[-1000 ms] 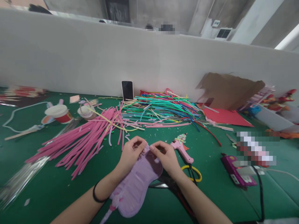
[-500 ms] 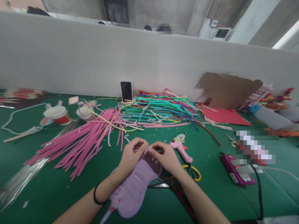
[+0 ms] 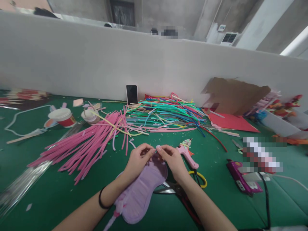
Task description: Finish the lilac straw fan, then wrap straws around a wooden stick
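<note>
A lilac padded piece shaped like a sleep eye mask (image 3: 141,195) lies slanted under my hands, with a lilac strap (image 3: 113,219) and a pink bit at its lower left end. My left hand (image 3: 139,158) is closed in a pinch at the upper end of the mask. Close beside it, my right hand (image 3: 172,158) pinches a small lilac piece (image 3: 158,147) between thumb and forefinger. Whether that piece is joined to the mask is hidden by my fingers. Scissors (image 3: 168,188) with yellow-and-black handles lie partly beneath the mask and my right forearm.
A pink glue gun (image 3: 189,157) lies right of my hands. Pink stems (image 3: 84,144) spread leftward; multicoloured stems (image 3: 168,112) are heaped behind. Paper cups (image 3: 64,117), a propped phone (image 3: 132,94), red paper (image 3: 233,122) and a purple power strip (image 3: 243,176) stand around, before a grey partition (image 3: 96,57).
My fingertips have drawn slightly apart, and the small lilac piece now shows at the tip of my right thumb and forefinger. The view has shifted a little; the mask lies much as before.
</note>
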Demonstrator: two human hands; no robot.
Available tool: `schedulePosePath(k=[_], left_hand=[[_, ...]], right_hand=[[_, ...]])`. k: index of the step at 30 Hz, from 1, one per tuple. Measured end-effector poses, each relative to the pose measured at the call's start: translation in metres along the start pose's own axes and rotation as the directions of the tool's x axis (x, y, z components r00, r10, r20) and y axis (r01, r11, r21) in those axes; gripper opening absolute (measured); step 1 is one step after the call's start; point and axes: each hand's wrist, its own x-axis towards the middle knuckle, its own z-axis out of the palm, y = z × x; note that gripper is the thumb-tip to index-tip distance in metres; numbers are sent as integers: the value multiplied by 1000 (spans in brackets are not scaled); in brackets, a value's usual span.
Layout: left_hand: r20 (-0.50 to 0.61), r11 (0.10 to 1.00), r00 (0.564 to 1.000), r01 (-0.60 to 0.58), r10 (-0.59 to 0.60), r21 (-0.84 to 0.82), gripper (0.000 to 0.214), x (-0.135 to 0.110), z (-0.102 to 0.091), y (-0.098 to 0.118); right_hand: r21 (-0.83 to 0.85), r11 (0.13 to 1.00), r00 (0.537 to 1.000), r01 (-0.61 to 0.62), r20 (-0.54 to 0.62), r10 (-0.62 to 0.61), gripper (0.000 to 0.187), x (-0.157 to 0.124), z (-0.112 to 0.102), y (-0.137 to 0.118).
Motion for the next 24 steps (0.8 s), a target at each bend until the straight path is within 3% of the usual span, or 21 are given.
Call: schedulePosePath(k=[6, 14, 16, 20, 24], left_hand=[[14, 996, 1000, -25, 24, 87, 28, 1, -6, 7], [145, 931, 970, -229, 194, 286, 25, 4, -17, 11], [128, 948, 977, -196, 168, 250, 26, 6, -17, 10], [48, 989, 996, -85, 80, 117, 26, 9, -18, 10], [1, 991, 997, -78, 79, 112, 28, 10, -16, 2]], right_hand=[[-209, 972, 994, 107, 14, -107, 25, -1, -2, 1], [-562, 755, 941, 338, 194, -278, 14, -5, -7, -5], [-541, 777, 946, 322, 165, -277, 15, -5, -6, -4], [-345, 914, 977, 212, 57, -206, 23, -3, -4, -2], [-216, 964, 987, 157, 17, -157, 29, 2, -4, 2]])
